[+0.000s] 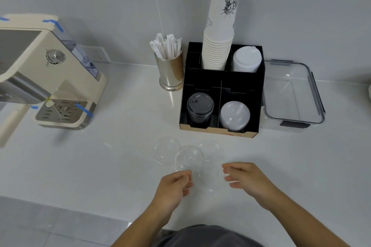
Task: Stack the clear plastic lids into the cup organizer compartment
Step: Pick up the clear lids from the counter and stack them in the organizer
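Note:
Several clear plastic lids lie on the white counter in front of the black cup organizer (200, 78). One lid (166, 150) is at the left, one (188, 157) in the middle, one (211, 150) at the right. A nearer clear lid (207, 178) sits between my hands. My left hand (174, 186) pinches its left edge and my right hand (245, 179) touches its right edge. The organizer's front right compartment holds a stack of clear lids (234, 115).
The organizer also holds black lids (199, 108), white lids (247, 60) and a tall stack of paper cups (219, 32). A metal holder of wrapped sticks (170, 68) stands at its left, a clear container (293, 92) at its right, a coffee machine (46, 70) far left.

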`<state>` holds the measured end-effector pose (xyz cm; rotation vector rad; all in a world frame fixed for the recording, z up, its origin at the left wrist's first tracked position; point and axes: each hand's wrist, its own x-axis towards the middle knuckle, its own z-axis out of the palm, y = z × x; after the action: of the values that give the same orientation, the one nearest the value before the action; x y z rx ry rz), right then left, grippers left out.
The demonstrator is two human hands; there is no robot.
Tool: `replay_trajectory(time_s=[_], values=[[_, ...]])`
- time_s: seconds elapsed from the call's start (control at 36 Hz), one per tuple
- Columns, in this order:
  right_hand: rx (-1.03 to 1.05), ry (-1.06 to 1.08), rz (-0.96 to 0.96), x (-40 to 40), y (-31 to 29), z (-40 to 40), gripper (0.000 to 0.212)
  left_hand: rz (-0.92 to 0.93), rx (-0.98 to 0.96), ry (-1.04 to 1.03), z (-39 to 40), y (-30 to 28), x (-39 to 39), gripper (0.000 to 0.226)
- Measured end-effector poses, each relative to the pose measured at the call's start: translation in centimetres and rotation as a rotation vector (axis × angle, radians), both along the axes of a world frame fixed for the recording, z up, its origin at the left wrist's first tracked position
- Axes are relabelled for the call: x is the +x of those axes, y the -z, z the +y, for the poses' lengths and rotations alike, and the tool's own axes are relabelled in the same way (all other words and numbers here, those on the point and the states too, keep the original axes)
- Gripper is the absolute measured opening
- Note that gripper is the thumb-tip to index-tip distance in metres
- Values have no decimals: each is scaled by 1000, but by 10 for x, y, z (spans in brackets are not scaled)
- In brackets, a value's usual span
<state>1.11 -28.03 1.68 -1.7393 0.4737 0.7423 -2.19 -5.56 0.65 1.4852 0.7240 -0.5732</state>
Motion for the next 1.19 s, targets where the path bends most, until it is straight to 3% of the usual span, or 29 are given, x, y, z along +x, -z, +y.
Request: replay_trajectory(time_s=[0.31,0.58,0.69,0.83,0.89,1.03,1.11,1.19], values=[[38,137,-131,14,-38,-18,18,-129,-35,20,-22,-31,33,21],[55,241,-235,30,-52,-31,36,-211,60,121,-49,-51,79,19],[75,324,-212,38,-50,-32,22,-286,121,235,-57,-58,101,13],[114,414,-205,47,-49,-32,21,-399,235,372,-72,-65,133,49],[135,453,-213,49,-47,-32,11,-436,299,414,-79,-64,146,44],[207,559,-168,60,-35,-30,14,-517,410,602,-93,-63,174,41],[251,609,-128,67,-27,-31,13,-557,513,784,-100,-65,186,20],[288,648,-116,71,-22,-31,12,-591,651,936,-106,-64,197,25]])
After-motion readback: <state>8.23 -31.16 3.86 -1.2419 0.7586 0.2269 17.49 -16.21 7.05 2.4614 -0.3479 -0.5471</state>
